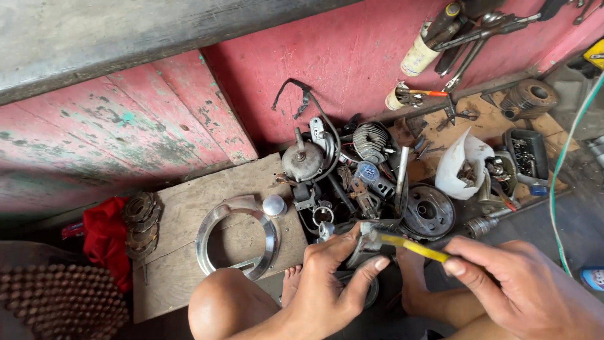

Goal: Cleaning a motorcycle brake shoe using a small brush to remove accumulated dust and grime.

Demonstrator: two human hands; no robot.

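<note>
- Left hand (330,280) is closed around a grey metal part (365,242), low in the middle, above the knees.
- Right hand (513,283) pinches a yellow tool (412,247); its tip touches the part.
- Chrome ring (238,236) lies on the board (189,208), left.

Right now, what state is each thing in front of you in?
Left hand: fingers closed around the grey metal part.
Right hand: pinching the yellow-handled tool, tip against the part.
Chrome ring: lying flat on the wooden board.
White plastic container: cut open, small parts inside.
Black tray: holding small hardware.
Red cloth: crumpled.
</note>
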